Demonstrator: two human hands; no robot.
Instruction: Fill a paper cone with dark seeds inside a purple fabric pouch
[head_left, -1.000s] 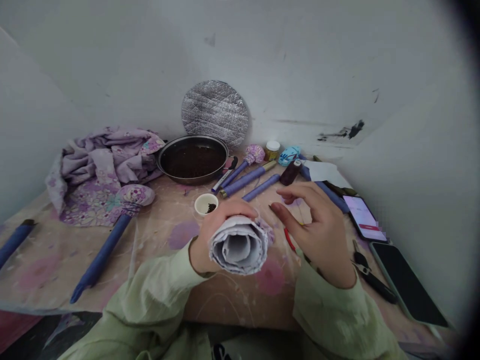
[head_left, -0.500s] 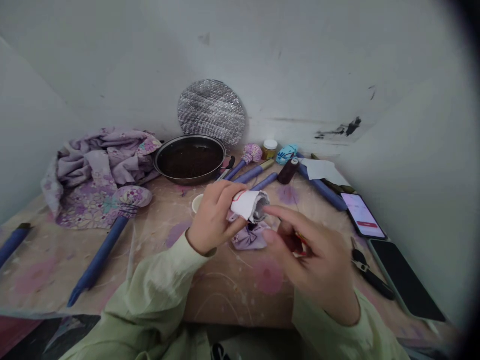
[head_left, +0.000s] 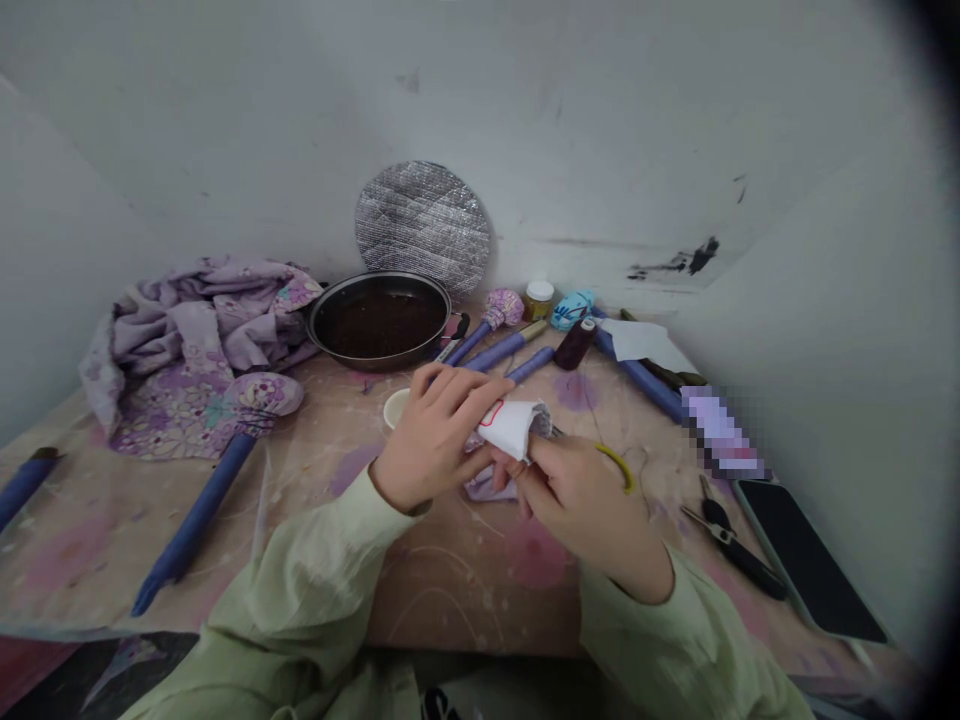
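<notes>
My left hand (head_left: 427, 440) is closed around a small white packet (head_left: 510, 428) with a red mark and a silvery inside. Its mouth faces right. My right hand (head_left: 592, 505) is at that mouth, forefinger inside and thumb below, gripping the rim. Beneath both hands lies a piece of purple cloth (head_left: 491, 487), mostly covered. A curved yellow handle (head_left: 619, 465) shows just beyond my right hand; what it belongs to is hidden. Partly behind my left hand stands a small white cup (head_left: 395, 408).
Behind sits a dark pan (head_left: 380, 320) beside crumpled floral fabric (head_left: 187, 350). A blue-handled stick with a cloth head (head_left: 262, 395) lies left. Dark thread spool (head_left: 576, 345), lidded jar (head_left: 538, 300), pliers (head_left: 739, 555), black-screened phone (head_left: 810, 560) and a blurred-out phone (head_left: 720, 430) are right.
My right hand has moved left, its finger now inside the packet's mouth and its thumb at the rim. The packet has shifted slightly right. The yellow handle has come into clearer view.
</notes>
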